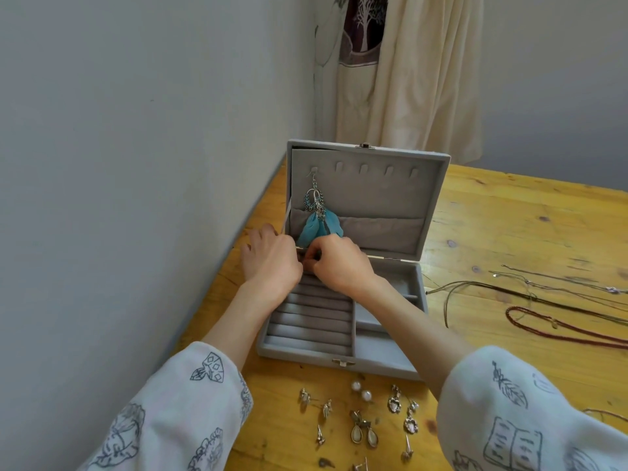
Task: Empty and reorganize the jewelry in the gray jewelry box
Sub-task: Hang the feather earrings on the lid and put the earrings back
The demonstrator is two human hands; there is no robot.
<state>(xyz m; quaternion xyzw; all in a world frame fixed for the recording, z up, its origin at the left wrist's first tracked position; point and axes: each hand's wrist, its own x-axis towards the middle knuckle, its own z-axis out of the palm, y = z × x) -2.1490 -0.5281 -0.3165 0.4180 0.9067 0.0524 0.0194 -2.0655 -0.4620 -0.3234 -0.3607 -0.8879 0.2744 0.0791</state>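
The gray jewelry box [387,363] stands open on the wooden table, lid upright. A blue feather earring [317,217] hangs from the leftmost hook inside the lid. My left hand [272,263] and my right hand [339,266] meet at the back of the ring-roll section [311,322], fingers curled together over something small that I cannot make out. Several earrings [363,426] lie on the table in front of the box, among them two pearl studs [361,390]. The right compartments [384,348] look empty.
Thin cord and chain necklaces [530,287] and a red beaded necklace [560,329] lie on the table to the right. A gray wall runs close along the left. A cream garment [407,79] hangs behind the box.
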